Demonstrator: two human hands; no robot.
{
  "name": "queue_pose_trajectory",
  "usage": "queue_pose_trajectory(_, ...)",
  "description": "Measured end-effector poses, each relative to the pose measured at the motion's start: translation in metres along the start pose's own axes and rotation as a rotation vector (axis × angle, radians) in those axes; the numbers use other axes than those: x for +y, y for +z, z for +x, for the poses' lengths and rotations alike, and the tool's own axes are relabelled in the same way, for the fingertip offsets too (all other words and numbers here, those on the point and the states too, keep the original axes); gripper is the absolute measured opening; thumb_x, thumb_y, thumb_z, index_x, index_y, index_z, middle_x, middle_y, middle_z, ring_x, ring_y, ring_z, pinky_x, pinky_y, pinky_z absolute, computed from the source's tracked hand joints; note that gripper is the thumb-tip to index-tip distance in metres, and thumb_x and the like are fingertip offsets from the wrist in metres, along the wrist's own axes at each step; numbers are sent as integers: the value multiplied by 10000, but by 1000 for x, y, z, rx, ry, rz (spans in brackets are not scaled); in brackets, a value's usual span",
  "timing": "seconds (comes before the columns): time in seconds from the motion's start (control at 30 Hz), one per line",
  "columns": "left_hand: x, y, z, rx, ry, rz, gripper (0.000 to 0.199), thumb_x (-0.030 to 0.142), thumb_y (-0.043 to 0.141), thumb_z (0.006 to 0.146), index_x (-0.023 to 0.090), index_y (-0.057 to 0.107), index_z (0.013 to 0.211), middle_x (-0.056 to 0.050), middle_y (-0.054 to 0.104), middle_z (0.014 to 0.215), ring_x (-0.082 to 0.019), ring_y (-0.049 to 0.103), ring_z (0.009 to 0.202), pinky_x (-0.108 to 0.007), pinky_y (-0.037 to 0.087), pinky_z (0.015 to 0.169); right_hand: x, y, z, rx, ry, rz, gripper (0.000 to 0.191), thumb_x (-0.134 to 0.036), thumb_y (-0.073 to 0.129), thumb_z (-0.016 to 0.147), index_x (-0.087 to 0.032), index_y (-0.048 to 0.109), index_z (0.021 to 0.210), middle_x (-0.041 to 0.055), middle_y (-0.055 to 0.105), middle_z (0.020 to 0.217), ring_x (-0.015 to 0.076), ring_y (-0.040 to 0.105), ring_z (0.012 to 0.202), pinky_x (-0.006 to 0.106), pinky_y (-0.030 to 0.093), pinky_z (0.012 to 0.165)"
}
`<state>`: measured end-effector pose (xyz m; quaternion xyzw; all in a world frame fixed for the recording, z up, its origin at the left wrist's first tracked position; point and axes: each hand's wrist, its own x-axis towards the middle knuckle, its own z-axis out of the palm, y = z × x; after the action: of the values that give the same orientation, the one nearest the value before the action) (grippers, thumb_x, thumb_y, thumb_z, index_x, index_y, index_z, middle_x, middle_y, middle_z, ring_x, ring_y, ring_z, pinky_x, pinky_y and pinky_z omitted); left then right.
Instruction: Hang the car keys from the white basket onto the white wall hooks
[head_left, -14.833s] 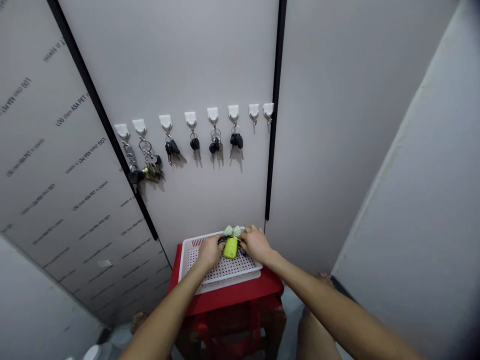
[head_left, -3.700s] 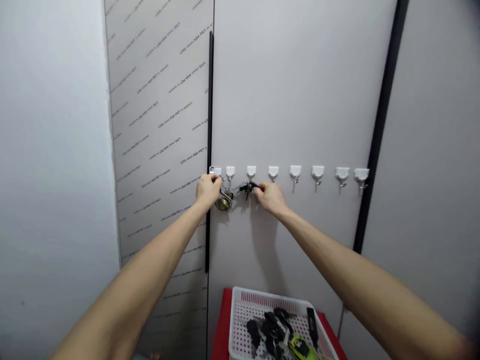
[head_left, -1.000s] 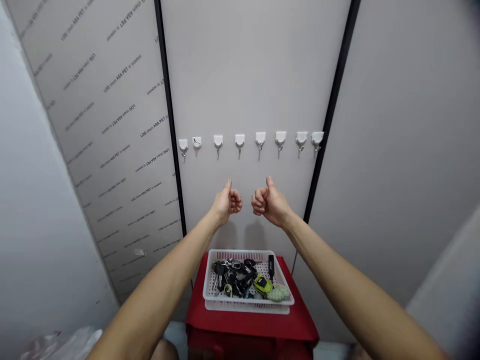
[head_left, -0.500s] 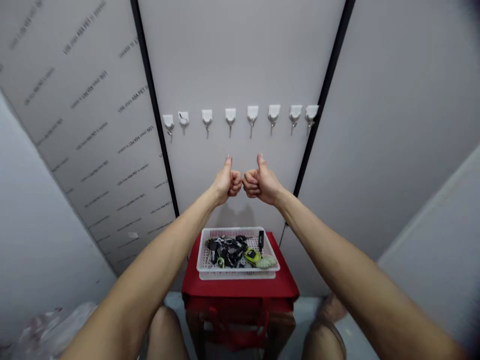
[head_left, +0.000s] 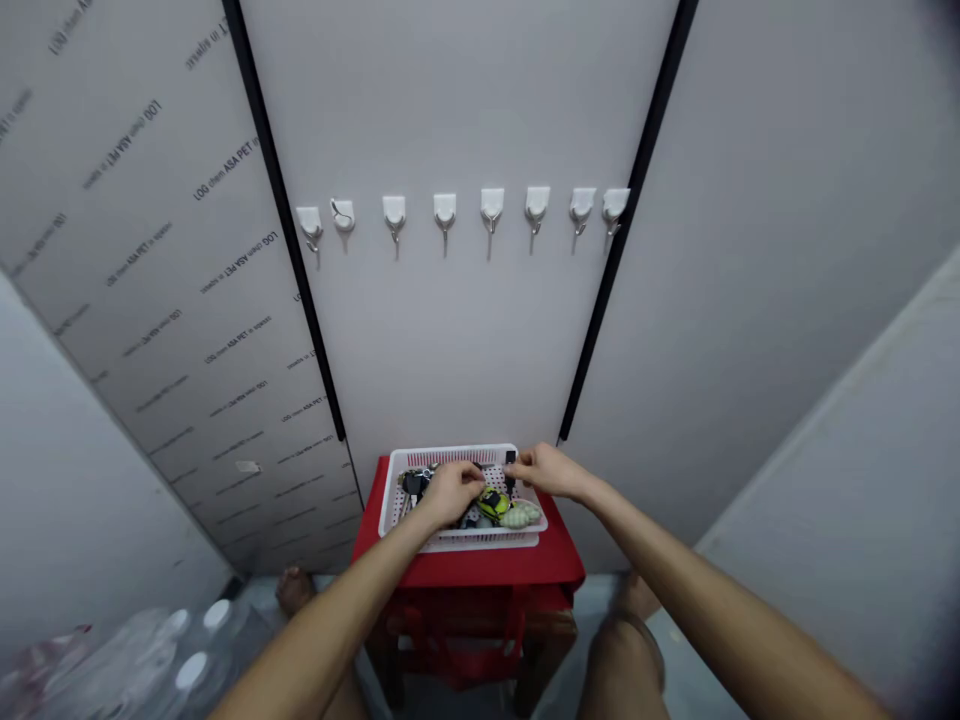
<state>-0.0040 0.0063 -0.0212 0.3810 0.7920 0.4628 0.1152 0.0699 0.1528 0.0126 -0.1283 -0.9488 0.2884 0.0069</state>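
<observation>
A white plastic basket [head_left: 469,541] holds a jumble of dark keys and key rings, a yellow-green and black key fob [head_left: 493,502] and a pale green lumpy charm [head_left: 520,515]. Over the left part of the pile is my left hand [head_left: 452,492], fingers curled down and together; whatever is between them is hidden. My right hand [head_left: 549,470] comes in over the basket's right rim. Its thumb and fingertips are pinched at a black key tag [head_left: 511,484], covering its middle. Both hands are low, at the basket's level.
Under the basket is a red cloth [head_left: 480,572] draped over a wooden stool [head_left: 551,640]. Several white adhesive hooks [head_left: 445,208] run in a row across the wall, one turned upward. Black strips [head_left: 277,180] border the panel. Bottles [head_left: 191,672] in plastic stand at lower left.
Both hands, which were raised before the wall in thumbs-up fists, have dropped into the basket. The right has reached the black key tag. The view has shifted slightly.
</observation>
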Motion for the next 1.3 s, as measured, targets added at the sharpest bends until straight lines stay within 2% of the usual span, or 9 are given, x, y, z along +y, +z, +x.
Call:
queue_pose_trajectory(0.17, -11, 11, -8, 31, 166, 215, 223, 153, 501, 569, 163, 559, 784, -57, 532, 858, -165, 452, 838, -269, 325, 764, 2, 14, -10, -15, -90, -97, 253, -382, 465, 583, -149, 564, 604, -19, 480, 494, 70, 389, 460, 179, 251, 422)
queue_pose_trajectory(0.37, -14, 9, -9, 84, 10, 312, 256, 86, 437, 596, 194, 552, 798, -35, 567, 839, -160, 484, 816, -279, 334, 765, -19, 18, -10, -41, -55, -360, 287, -404, 520, 506, -212, 581, 711, 15, 540, 610, 119, 438, 545, 200, 226, 437)
queue_pose_trajectory(0.47, -13, 6, -10, 170, -38, 317, 254, 62, 401, 608, 181, 550, 775, -36, 572, 838, -152, 490, 805, -264, 338, 759, -20, 21, -9, -63, -61, -359, 228, -361, 517, 516, -213, 570, 681, 11, 526, 606, 113, 427, 549, 196, 219, 437)
queue_pose_trajectory(0.7, -15, 4, -11, 295, -143, 242, 221, 53, 413, 610, 166, 551, 740, -35, 567, 825, -133, 486, 788, -243, 340, 748, -7, 20, -7, 8, -75, -17, 92, -186, 495, 509, -172, 463, 594, -58, 379, 462, 54, 323, 433, 169, 212, 401)
queue_pose_trajectory(0.87, -16, 3, -11, 328, -166, 191, 209, 47, 411, 606, 162, 548, 715, -28, 560, 794, -124, 482, 771, -238, 340, 740, 3, 15, -10, 56, -87, 429, 149, -231, 493, 546, -170, 366, 595, -87, 322, 437, 37, 289, 396, 160, 223, 387)
queue_pose_trajectory(1.0, -10, 3, -15, 376, -40, 175, 176, 95, 417, 624, 160, 545, 726, -38, 530, 816, -140, 459, 817, -257, 329, 761, 3, 12, -13, 111, -65, 722, 216, -268, 517, 539, -172, 336, 610, -91, 367, 460, 30, 320, 388, 161, 245, 393)
queue_pose_trajectory(1.13, -2, 7, -19, 203, 187, 35, 201, 223, 440, 655, 182, 533, 829, -39, 533, 867, -153, 452, 852, -273, 320, 782, -7, 10, -15, 161, -33, 836, 243, -275, 542, 523, -166, 357, 637, -96, 383, 447, 23, 324, 368, 162, 247, 385)
queue_pose_trajectory(1.2, -2, 10, -18, 126, 189, -65, 276, 245, 465, 640, 189, 503, 908, -42, 540, 875, -155, 463, 836, -275, 332, 771, -13, 8, -15, 167, -35, 890, 253, -274, 555, 512, -164, 365, 639, -95, 404, 452, 22, 338, 370, 164, 264, 393)
queue_pose_trajectory(1.3, -4, 12, -16, 53, 80, -198, 320, 203, 463, 631, 159, 470, 947, -39, 556, 761, -142, 497, 714, -272, 372, 696, -19, 6, -16, 158, -29, 948, 268, -268, 578, 490, -161, 374, 627, -91, 434, 456, 23, 359, 370, 167, 283, 400)
